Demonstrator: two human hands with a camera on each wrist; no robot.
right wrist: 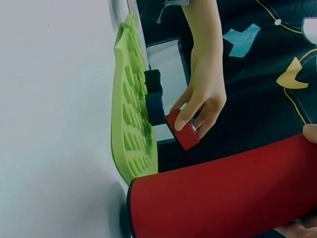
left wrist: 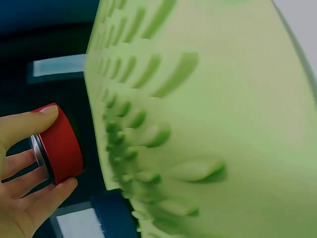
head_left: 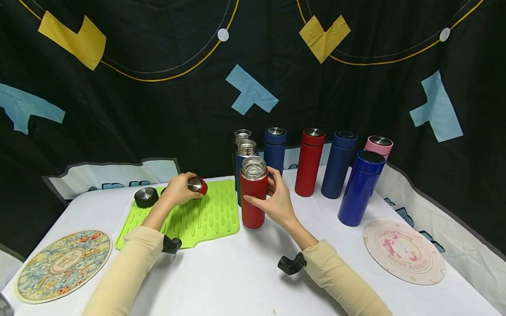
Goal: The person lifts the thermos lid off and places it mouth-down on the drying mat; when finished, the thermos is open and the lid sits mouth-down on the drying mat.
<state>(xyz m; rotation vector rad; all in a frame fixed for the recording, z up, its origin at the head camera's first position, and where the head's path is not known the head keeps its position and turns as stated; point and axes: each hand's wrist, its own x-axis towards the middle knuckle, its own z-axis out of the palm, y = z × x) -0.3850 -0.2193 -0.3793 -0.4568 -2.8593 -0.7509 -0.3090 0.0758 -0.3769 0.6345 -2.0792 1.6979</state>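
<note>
My left hand [head_left: 179, 190] pinches a red bottle lid [head_left: 197, 186] with a steel top, and holds it above the light green drying mat [head_left: 213, 210]. In the left wrist view the lid [left wrist: 62, 146] sits between thumb and fingers, apart from the mat. With my right hand [head_left: 278, 201] I grip a red thermos bottle [head_left: 253, 204] from its right side. Its steel mouth is uncovered. The bottle is upright beside the mat; whether its base touches the table cannot be told. A black lid [head_left: 146, 197] and a dark blue lid [right wrist: 154, 108] rest on the mat.
Behind the held bottle stand a lidless blue bottle [head_left: 238, 170] and another uncovered one. Lidded bottles stand to the right: blue [head_left: 275, 150], red [head_left: 309, 165], navy [head_left: 338, 166], glossy blue [head_left: 360, 191] and pink [head_left: 379, 146]. Round mats lie left [head_left: 66, 267] and right [head_left: 403, 252].
</note>
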